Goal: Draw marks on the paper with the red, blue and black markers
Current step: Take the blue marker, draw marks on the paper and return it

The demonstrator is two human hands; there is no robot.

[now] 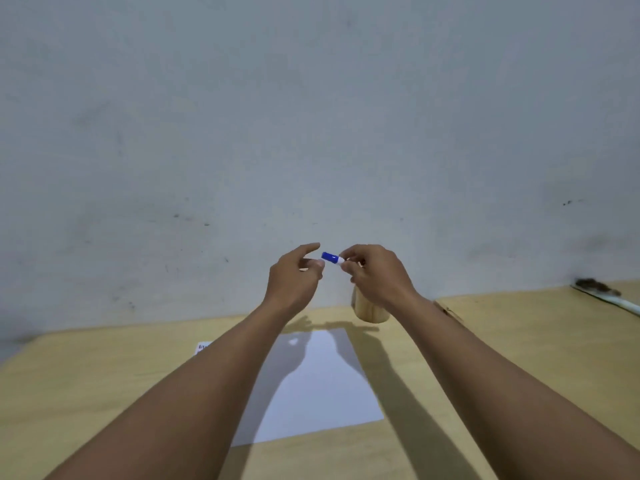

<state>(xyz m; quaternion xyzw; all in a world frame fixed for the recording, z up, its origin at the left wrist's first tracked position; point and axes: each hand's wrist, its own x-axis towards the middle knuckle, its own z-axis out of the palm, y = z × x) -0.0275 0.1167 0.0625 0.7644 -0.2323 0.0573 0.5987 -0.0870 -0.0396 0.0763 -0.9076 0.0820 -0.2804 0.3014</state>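
Note:
My right hand (375,275) pinches a blue marker (330,257) by its white barrel, held up in front of the wall with the blue cap pointing left. My left hand (294,277) hovers just left of the cap, thumb and fingers apart, not clearly touching it. A white sheet of paper (322,386) lies on the wooden table (104,382) below both forearms; I see no marks on its visible part. No red or black marker shows.
A round wooden holder (369,310) stands behind the paper, partly hidden by my right wrist. A small printed card (203,347) peeks out left of my left forearm. A white stick-like object (609,296) lies at the table's far right by the wall.

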